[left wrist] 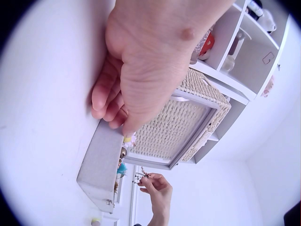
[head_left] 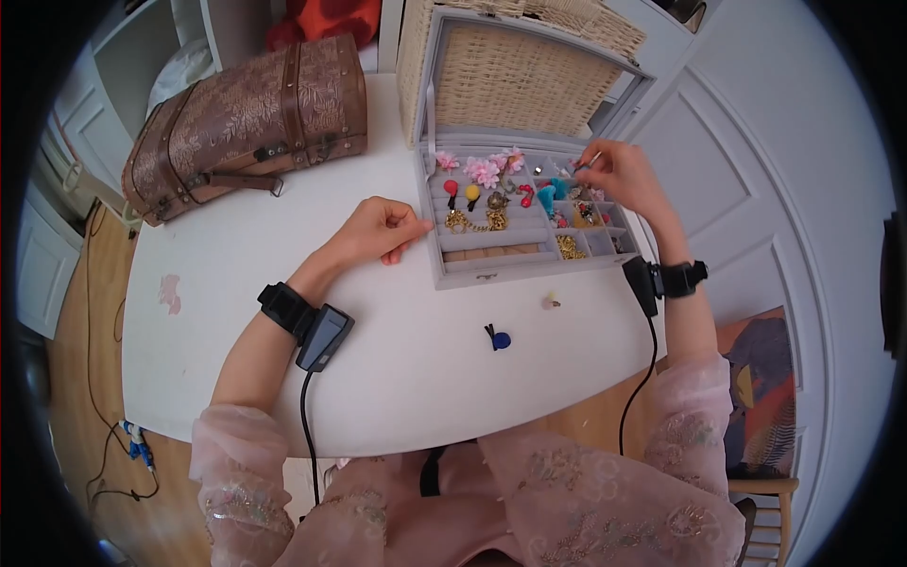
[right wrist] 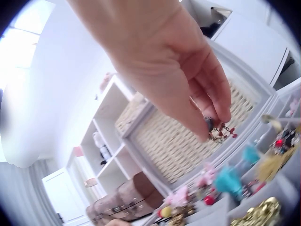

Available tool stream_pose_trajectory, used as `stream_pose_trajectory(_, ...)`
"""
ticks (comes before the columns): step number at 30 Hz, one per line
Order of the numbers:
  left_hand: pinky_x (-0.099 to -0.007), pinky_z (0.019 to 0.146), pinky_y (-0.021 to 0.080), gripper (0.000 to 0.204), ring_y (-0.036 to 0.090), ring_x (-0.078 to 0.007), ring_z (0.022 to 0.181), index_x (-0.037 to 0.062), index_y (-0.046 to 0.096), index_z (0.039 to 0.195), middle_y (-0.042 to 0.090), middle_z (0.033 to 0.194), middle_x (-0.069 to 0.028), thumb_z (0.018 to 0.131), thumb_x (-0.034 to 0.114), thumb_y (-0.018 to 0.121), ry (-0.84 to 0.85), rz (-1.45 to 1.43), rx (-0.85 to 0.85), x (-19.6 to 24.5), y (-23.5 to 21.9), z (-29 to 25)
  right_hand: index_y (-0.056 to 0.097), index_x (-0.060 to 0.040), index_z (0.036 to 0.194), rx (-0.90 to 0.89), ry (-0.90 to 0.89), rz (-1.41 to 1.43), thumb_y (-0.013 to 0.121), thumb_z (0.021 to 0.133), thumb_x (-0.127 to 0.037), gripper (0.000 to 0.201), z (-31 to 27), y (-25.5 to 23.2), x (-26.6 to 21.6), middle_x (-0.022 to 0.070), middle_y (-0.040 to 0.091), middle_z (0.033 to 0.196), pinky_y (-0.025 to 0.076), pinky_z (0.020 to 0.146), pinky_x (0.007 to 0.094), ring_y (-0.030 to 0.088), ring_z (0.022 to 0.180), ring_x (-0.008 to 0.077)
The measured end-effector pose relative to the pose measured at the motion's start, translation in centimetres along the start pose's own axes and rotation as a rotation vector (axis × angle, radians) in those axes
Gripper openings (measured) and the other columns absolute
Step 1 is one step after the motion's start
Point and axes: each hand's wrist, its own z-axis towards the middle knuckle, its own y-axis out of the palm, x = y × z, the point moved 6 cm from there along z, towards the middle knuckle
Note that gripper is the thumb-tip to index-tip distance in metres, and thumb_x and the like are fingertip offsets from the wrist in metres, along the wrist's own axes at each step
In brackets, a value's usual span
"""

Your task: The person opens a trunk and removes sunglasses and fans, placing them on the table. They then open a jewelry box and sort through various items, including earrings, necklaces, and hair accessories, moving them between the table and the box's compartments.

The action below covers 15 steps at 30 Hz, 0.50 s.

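Note:
My right hand (head_left: 622, 177) is above the back right compartments of a grey jewelry box (head_left: 529, 271). Between thumb and fingers it pinches a small beaded chain piece of jewelry (right wrist: 220, 132) with dark and red beads. My left hand (head_left: 378, 231) rests on the white table at the box's left side, fingers loosely curled and holding nothing, its thumb right at the box edge. Inside the box lie pink flower pieces (head_left: 482, 171), gold chains (head_left: 493, 220), teal tassels (right wrist: 229, 181) and a gold bundle (head_left: 570, 248) in a small compartment.
The box's woven lid (head_left: 524, 80) stands raised at the back. On the table (head_left: 397, 378) in front lie a blue hair tie (head_left: 499, 339) and a small pale piece (head_left: 551, 301). A brown patterned case (head_left: 255, 123) stands at the back left.

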Motion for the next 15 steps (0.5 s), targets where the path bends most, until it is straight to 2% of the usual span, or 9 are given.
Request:
stream_pose_trajectory(2,-0.0191,0.037,0.036,0.037,0.049,-0.0051,0.041,0.0052,0.052,0.06,0.05,0.05,0.0019,0.089,0.026,0.061,0.0,-0.002,-0.002,0.0,0.0,0.0,0.066,-0.0035,0.081,0.133,0.118,0.0,0.073,0.07,-0.012,0.016,1.5,-0.5,3.9,0.0084,0.066,0.067,0.047,0.058,0.0307,0.063,0.061,0.0185)
stream_pose_trajectory(6,-0.0192,0.037,0.037,0.037,0.049,-0.0052,0.041,0.0049,0.052,0.06,0.051,0.051,0.0017,0.089,0.025,0.061,-0.005,-0.018,-0.004,0.0,0.1,0.0,0.067,-0.0028,0.082,0.173,0.209,0.043,0.073,0.07,-0.012,0.016,2.9,0.5,9.3,0.0098,0.067,0.068,0.048,0.06,0.0315,0.065,0.064,0.0192)
stream_pose_trajectory(7,-0.0192,0.037,0.037,0.037,0.05,-0.0053,0.041,0.0049,0.052,0.06,0.051,0.051,0.0017,0.089,0.025,0.061,-0.006,-0.022,-0.009,0.0,0.1,0.0,0.066,-0.0011,0.085,0.183,0.207,0.025,0.071,0.073,-0.009,0.015,3.1,0.9,10.2,0.0091,0.067,0.068,0.049,0.056,0.0285,0.065,0.062,0.0159)
stream_pose_trajectory(8,-0.0192,0.037,0.037,0.037,0.05,-0.0053,0.041,0.0049,0.052,0.06,0.051,0.051,0.0017,0.089,0.025,0.061,-0.004,-0.02,-0.006,-0.1,0.0,0.1,0.064,0.0006,0.087,0.192,0.204,0.008,0.069,0.075,-0.006,0.015,3.3,1.2,10.9,0.0084,0.067,0.068,0.049,0.053,0.0256,0.065,0.06,0.0125)
stream_pose_trajectory(12,-0.0207,0.038,0.039,0.037,0.051,-0.0064,0.042,0.0032,0.054,0.06,0.051,0.05,-0.0001,0.089,0.026,0.062,0.013,-0.022,-0.006,0.1,0.0,0.0,0.065,0.0006,0.088,0.244,0.2,-0.038,0.068,0.075,-0.005,0.015,3.7,1.9,12.8,0.0079,0.067,0.067,0.049,0.053,0.0261,0.064,0.059,0.0126)
stream_pose_trajectory(15,-0.0204,0.038,0.039,0.038,0.051,-0.0062,0.043,0.0035,0.053,0.06,0.051,0.05,0.0001,0.089,0.026,0.062,0.017,-0.012,-0.007,0.0,0.0,0.1,0.065,0.0007,0.088,0.252,0.188,-0.059,0.068,0.075,-0.006,0.014,3.5,1.9,12.4,0.0075,0.066,0.066,0.049,0.054,0.0257,0.063,0.059,0.0117)
